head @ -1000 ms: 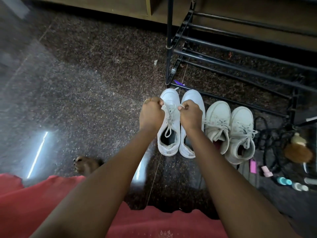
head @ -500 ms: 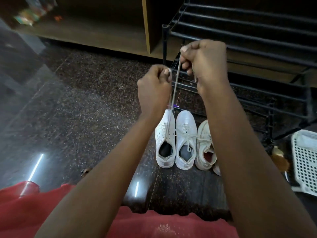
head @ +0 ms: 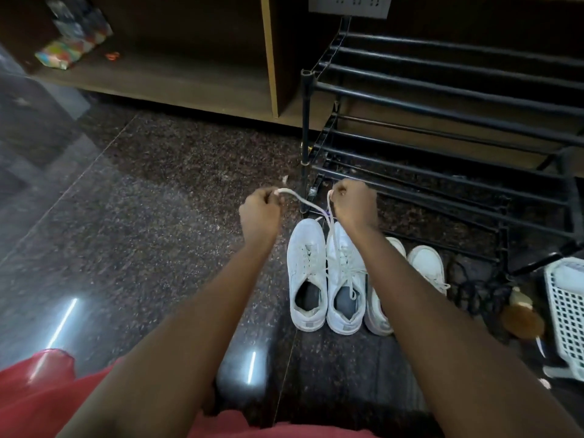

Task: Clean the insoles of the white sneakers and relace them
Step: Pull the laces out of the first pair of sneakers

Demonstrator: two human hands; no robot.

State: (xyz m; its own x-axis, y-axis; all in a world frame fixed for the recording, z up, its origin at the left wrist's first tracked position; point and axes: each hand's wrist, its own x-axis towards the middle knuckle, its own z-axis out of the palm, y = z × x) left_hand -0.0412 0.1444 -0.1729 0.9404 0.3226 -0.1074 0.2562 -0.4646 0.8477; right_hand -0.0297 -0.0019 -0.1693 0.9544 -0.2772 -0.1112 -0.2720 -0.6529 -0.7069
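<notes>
Left hand [head: 259,213] and right hand [head: 354,207] pinch lace [head: 308,204] ends over sneakers [head: 344,263] beside black rack [head: 305,128].

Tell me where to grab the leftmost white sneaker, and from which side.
Grip the leftmost sneaker by its heel collar, coming from above on the near, left side. Its mouth gapes open and its heel points toward the person. Open floor lies to its left, while the neighbouring sneaker sits close beside its right flank.
</notes>
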